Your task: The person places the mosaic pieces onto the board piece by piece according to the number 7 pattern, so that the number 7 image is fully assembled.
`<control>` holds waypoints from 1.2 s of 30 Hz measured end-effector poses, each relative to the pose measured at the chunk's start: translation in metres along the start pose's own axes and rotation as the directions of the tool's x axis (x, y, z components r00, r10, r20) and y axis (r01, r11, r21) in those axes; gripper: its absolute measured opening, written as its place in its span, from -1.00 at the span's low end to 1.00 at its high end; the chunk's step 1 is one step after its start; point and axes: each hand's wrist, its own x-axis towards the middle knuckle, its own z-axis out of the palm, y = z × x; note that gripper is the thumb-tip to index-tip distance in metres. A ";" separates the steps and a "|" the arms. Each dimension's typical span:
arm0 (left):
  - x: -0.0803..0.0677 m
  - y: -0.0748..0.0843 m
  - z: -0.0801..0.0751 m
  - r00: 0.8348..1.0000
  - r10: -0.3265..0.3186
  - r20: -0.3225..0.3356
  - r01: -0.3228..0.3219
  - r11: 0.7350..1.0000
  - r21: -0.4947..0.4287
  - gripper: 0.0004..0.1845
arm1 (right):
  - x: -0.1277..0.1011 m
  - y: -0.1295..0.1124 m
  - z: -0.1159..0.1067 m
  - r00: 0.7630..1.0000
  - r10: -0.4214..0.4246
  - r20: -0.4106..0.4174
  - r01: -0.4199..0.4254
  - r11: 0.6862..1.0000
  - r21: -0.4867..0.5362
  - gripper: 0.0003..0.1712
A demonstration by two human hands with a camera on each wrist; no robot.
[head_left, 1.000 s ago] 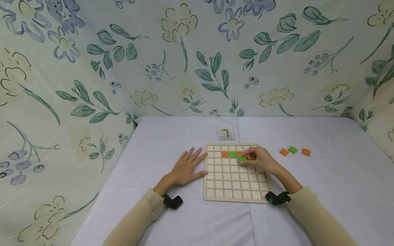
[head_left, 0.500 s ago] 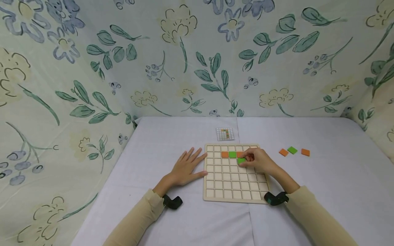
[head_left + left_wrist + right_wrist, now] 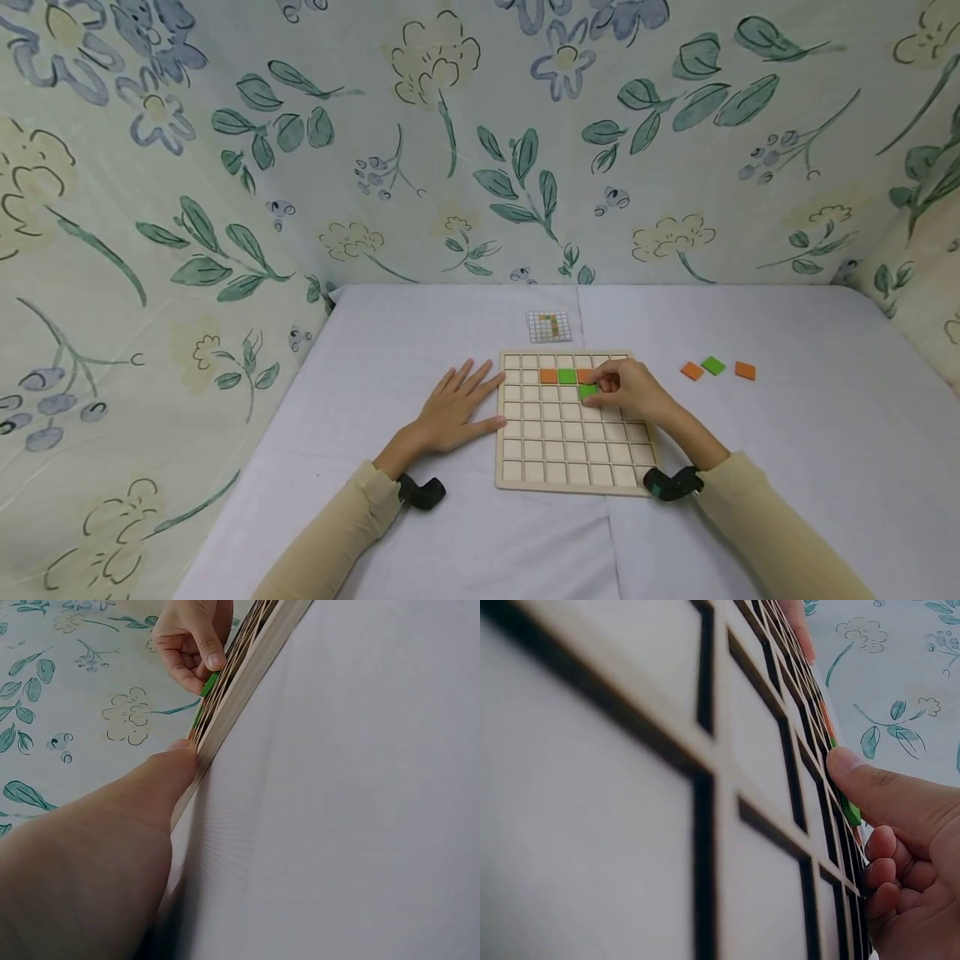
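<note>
A wooden grid board (image 3: 573, 467) lies on the white table. Its second row holds an orange tile (image 3: 549, 376), a green tile (image 3: 567, 376) and another orange tile (image 3: 584, 376), the last partly hidden by fingers. My right hand (image 3: 602, 388) pinches a green tile (image 3: 588, 390) over the third row, just below that last orange tile. The right wrist view shows the thumb (image 3: 877, 793) pressing the green tile (image 3: 849, 810) against the board (image 3: 630, 787). My left hand (image 3: 457, 404) lies flat on the table, its thumb (image 3: 165, 780) touching the board's left edge (image 3: 247, 675).
Three loose tiles lie right of the board: orange (image 3: 692, 372), green (image 3: 712, 365), orange (image 3: 745, 371). A small pattern card (image 3: 549, 326) lies behind the board. Flowered cloth walls (image 3: 450, 150) close in the table at the back and both sides.
My right hand has shifted slightly left with the green tile, keeping it at the same cell. The left hand has not moved.
</note>
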 end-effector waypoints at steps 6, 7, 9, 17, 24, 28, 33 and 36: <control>0.000 0.001 -0.001 1.000 -0.006 0.006 0.006 1.000 0.000 -0.13 | 0.000 -0.001 -0.001 1.000 0.011 0.005 -0.011 1.000 -0.006 -0.67; 0.000 0.001 -0.001 1.000 -0.007 0.008 0.007 1.000 -0.001 -0.13 | 0.000 -0.001 -0.002 1.000 0.011 0.006 -0.011 1.000 -0.008 -0.67; 0.000 0.002 -0.001 1.000 -0.004 0.006 0.004 1.000 -0.006 -0.13 | 0.000 -0.001 -0.003 1.000 0.015 0.009 -0.015 1.000 -0.010 -0.66; 0.000 0.002 -0.001 1.000 0.006 -0.006 -0.007 1.000 -0.016 -0.13 | -0.002 0.001 -0.009 1.000 0.008 0.003 -0.008 1.000 -0.005 -0.63; 0.000 0.001 0.001 1.000 0.003 -0.008 -0.003 1.000 -0.010 -0.13 | -0.009 0.003 -0.028 0.994 0.055 -0.091 -0.052 0.998 0.037 -0.69; 0.000 0.001 0.002 1.000 0.002 -0.006 -0.002 1.000 -0.009 -0.13 | -0.016 0.006 -0.041 0.980 0.093 -0.176 -0.095 0.995 -0.006 -0.64; -0.001 0.001 0.001 1.000 -0.004 -0.001 0.004 1.000 -0.015 -0.13 | -0.028 0.013 -0.056 0.953 0.143 -0.268 -0.156 0.987 -0.028 -0.56; -0.001 0.001 0.000 1.000 -0.004 -0.006 0.004 1.000 -0.016 -0.13 | -0.036 0.020 -0.064 0.926 0.185 -0.330 -0.202 0.979 -0.019 -0.53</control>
